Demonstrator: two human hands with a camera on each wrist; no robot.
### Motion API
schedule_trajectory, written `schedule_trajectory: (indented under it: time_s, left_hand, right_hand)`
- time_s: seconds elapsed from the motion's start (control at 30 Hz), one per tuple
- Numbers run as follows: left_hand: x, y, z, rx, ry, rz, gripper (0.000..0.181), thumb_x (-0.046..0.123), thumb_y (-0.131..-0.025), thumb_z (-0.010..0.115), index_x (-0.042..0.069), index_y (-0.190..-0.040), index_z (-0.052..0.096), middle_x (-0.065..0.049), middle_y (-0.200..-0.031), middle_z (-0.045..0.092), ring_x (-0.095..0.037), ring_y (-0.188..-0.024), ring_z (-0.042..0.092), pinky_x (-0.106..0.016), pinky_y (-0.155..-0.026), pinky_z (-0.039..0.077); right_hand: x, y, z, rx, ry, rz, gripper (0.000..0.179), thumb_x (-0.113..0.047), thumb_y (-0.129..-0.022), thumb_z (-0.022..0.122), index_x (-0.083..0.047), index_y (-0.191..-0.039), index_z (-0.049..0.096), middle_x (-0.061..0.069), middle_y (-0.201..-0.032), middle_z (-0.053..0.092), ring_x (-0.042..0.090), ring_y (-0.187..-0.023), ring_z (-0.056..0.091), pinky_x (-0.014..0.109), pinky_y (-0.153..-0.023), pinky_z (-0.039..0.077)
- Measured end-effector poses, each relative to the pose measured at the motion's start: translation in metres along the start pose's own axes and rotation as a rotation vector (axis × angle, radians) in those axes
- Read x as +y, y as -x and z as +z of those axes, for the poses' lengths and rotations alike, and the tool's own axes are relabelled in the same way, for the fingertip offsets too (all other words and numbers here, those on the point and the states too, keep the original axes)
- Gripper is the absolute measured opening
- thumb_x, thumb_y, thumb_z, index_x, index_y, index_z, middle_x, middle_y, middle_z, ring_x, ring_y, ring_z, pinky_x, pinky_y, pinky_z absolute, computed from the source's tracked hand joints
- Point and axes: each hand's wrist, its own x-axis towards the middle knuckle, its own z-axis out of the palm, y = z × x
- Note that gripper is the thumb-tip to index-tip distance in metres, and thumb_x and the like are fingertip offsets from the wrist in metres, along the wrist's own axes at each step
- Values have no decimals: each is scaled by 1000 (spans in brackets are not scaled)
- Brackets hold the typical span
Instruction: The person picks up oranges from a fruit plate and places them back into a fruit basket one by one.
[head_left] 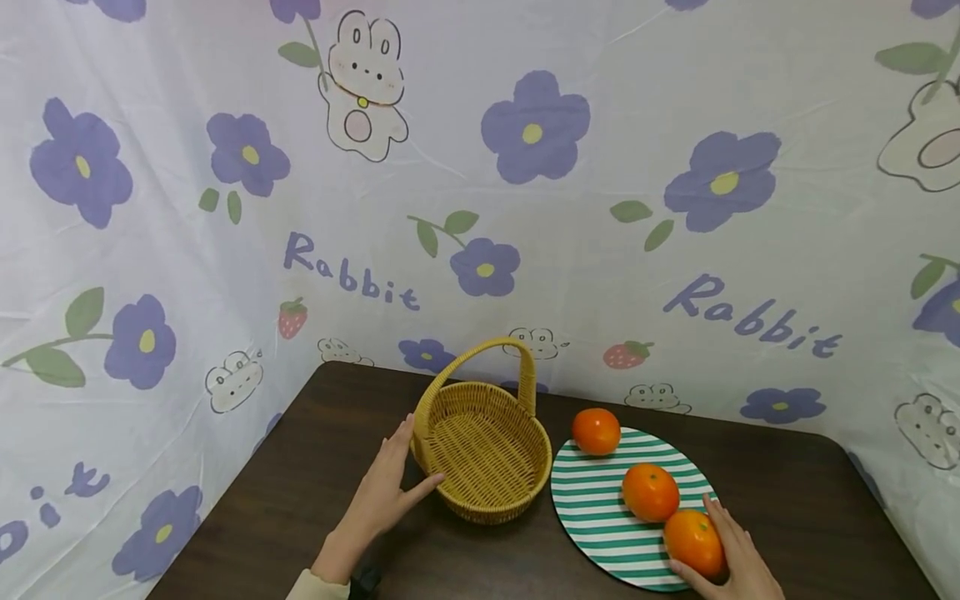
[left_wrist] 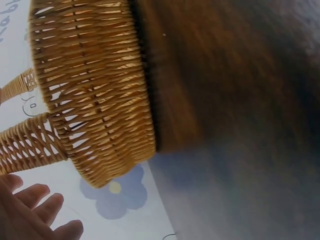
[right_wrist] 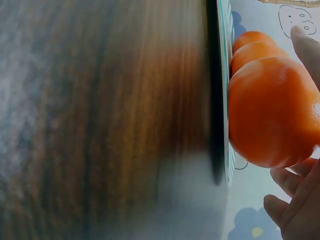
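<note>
A yellow wicker basket [head_left: 491, 512] with a tall arched handle stands on the table, nothing inside it. My left hand [head_left: 378, 487] is at its left side, thumb and fingers spread apart, thumb near the front rim. In the left wrist view, the fingers [left_wrist: 47, 207] lie close to the handle's base. A round plate [head_left: 600, 542] with green and white stripes bears three oranges. Around the nearest orange [head_left: 694, 542] my right hand [head_left: 738, 558] is spread, thumb on the near side and fingers at the right; whether it presses on the fruit I cannot tell.
The middle orange [head_left: 650, 492] sits right against the nearest one, and another orange [head_left: 596, 431] lies at the plate's far edge. A dark wooden table [head_left: 300, 467] carries everything. Behind it hangs a white cloth [head_left: 585, 250] printed with flowers and rabbits.
</note>
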Motion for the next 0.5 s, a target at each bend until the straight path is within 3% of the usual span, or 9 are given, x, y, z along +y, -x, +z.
schedule_trajectory:
  time_s: [0.17, 0.5]
  left_hand:
    - [-6, 2, 3, -5, 0, 6, 94, 62, -83, 54, 24, -150, 2, -3, -155, 13, -25, -141, 21, -52, -112, 18]
    - [-13, 5, 8, -44, -5, -25, 92, 64, -83, 51, 15, -150, 13, -5, -155, 13, -26, -141, 19, -53, -112, 17]
  right_hand:
    - [1, 3, 2, 18, 31, 0, 117, -69, -72, 62, -6, -150, 1, 33, -144, 22, 50, -121, 35, 69, -89, 34]
    - [4, 6, 1, -28, 10, 13, 119, -65, -72, 64, -1, -148, 1, 33, -140, 25, 48, -117, 40, 66, -90, 37]
